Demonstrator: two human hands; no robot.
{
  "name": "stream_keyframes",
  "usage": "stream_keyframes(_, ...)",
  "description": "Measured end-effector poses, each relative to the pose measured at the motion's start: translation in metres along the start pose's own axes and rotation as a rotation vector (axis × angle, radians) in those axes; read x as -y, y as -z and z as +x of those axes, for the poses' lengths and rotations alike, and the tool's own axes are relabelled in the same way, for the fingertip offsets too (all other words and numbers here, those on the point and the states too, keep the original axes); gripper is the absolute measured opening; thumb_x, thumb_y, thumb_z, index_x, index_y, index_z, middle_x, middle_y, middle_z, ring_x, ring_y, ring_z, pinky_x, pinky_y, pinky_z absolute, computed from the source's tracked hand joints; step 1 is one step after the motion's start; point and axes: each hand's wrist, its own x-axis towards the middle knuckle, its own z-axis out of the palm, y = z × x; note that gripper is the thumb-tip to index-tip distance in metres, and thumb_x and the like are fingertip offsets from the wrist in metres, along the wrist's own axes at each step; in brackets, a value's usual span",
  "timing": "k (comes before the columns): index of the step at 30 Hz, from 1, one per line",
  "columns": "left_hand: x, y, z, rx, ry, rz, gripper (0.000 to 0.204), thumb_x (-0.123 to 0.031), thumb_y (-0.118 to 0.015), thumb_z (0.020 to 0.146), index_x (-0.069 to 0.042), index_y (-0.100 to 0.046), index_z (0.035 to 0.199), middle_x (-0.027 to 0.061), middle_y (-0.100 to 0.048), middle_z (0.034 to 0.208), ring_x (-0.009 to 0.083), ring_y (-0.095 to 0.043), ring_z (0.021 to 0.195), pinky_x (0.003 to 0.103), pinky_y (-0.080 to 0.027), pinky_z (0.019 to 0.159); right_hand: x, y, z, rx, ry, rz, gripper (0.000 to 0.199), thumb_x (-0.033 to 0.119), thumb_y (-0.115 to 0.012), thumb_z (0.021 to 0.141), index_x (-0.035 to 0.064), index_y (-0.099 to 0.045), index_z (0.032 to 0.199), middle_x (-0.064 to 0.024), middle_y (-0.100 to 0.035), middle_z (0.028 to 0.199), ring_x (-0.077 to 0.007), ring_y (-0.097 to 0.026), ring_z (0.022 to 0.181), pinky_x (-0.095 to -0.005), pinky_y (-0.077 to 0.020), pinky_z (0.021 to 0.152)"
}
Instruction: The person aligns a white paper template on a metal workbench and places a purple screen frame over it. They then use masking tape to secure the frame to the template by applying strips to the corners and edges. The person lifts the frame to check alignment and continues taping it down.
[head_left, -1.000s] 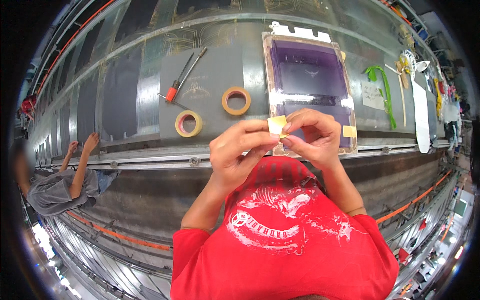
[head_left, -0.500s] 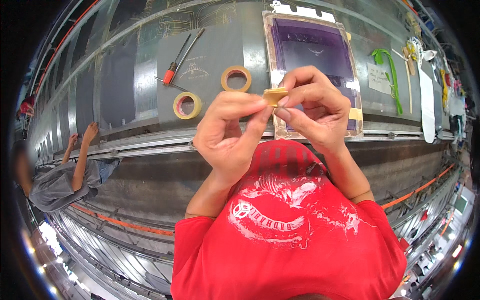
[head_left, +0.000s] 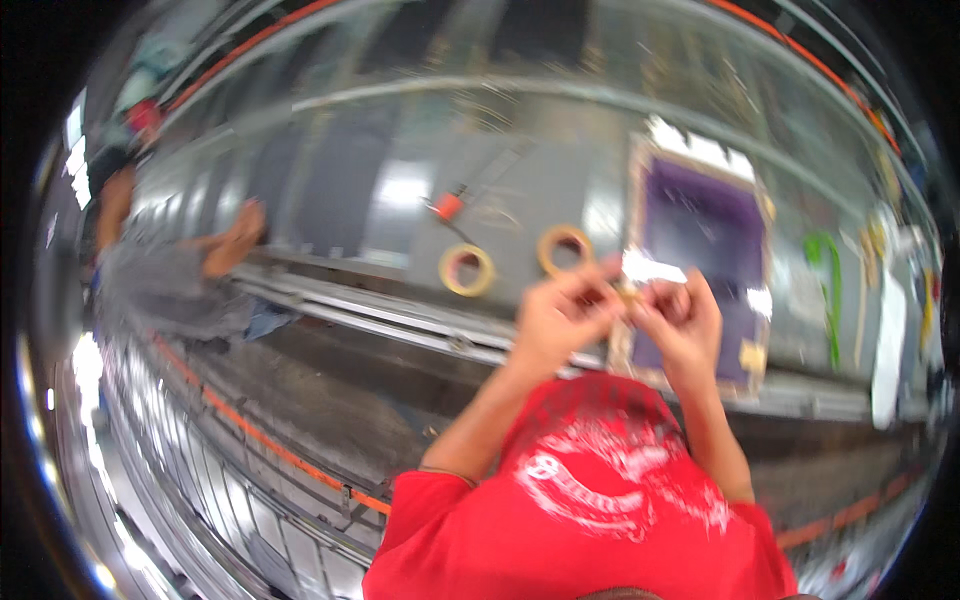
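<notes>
Both hands meet over the near left edge of a purple-meshed printing screen (head_left: 690, 225). Between the fingertips is a small folded piece of tan tape (head_left: 628, 294), blurred by motion. My left hand (head_left: 562, 318) pinches its left side, and my right hand (head_left: 688, 328) pinches its right side. Left of the screen lie two rolls of tape: a tan roll (head_left: 548, 252) near my left fingers and a paler yellow roll (head_left: 447, 270) farther left. Behind the paler roll is a red-handled tool (head_left: 448, 206) with thin dark rods, too smeared to make out.
A grey sheet (head_left: 520, 180) lies under the rolls on the long table. To the right are a green strap (head_left: 832, 290) and a white strip (head_left: 888, 360). A metal rail (head_left: 400, 325) runs along the near edge. At far left, another person (head_left: 175, 285) reaches over the table.
My view has swung, so table and screen sit lower and farther right, and more of the other person shows. Both hands still pinch the tape piece, now lower in view.
</notes>
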Motion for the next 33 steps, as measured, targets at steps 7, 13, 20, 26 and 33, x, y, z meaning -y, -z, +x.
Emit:
stream_keyframes(7,0.024,0.012,0.005,-0.015,-0.003,-0.02,0.017,-0.003,-0.067,0.091,0.002,-0.07,0.107,0.004,-0.071,0.09,0.0073,-0.064,0.077,0.022,-0.052,0.07,-0.006,0.003,0.013,0.1,-0.069,0.027,0.039,-0.007,-0.07,0.084,-0.0002,-0.052,0.117,-0.0063,-0.062,0.095,-0.0124,-0.061,0.085,-0.0274,-0.0544,0.078)
stream_keyframes(13,0.027,0.011,0.006,-0.059,-0.046,-0.135,0.017,-0.003,-0.07,0.09,0.0,-0.071,0.106,0.0058,-0.072,0.094,0.0081,-0.064,0.08,0.023,-0.053,0.07,0.002,0.0,0.024,0.147,-0.163,-0.036,0.028,-0.005,-0.073,0.082,-0.0063,-0.066,0.109,-0.0084,-0.066,0.093,-0.0143,-0.065,0.084,-0.0261,-0.0542,0.075)
stream_keyframes(20,0.017,0.014,0.0,-0.059,-0.127,-0.02,0.016,0.0,-0.069,0.089,0.0,-0.07,0.104,0.0051,-0.072,0.092,0.0096,-0.067,0.086,0.022,-0.053,0.074,0.011,-0.01,0.027,0.219,0.244,-0.413,0.007,-0.008,-0.066,0.087,-0.005,-0.065,0.093,-0.0083,-0.064,0.092,-0.0122,-0.061,0.078,-0.0237,-0.0503,0.069)
stream_keyframes(26,0.009,0.013,-0.007,-0.081,-0.184,-0.156,0.012,0.005,-0.07,0.085,0.004,-0.068,0.096,0.0091,-0.07,0.093,0.0148,-0.068,0.091,0.028,-0.055,0.081,0.016,-0.013,0.034,0.274,0.227,-0.383,0.005,-0.006,-0.067,0.085,-0.0034,-0.063,0.086,-0.0111,-0.062,0.087,-0.0151,-0.061,0.073,-0.0272,-0.0523,0.064)
stream_keyframes(33,-0.025,0.018,-0.1,-0.209,-0.687,-0.141,0.011,0.01,-0.068,0.082,0.001,-0.066,0.088,0.0158,-0.068,0.089,0.0272,-0.068,0.081,0.035,-0.059,0.065,-0.011,0.008,0.032,0.102,0.019,-0.03,0.016,0.008,-0.07,0.088,-0.0021,-0.065,0.1,-0.0095,-0.063,0.085,-0.0176,-0.063,0.073,-0.0305,-0.0534,0.067)
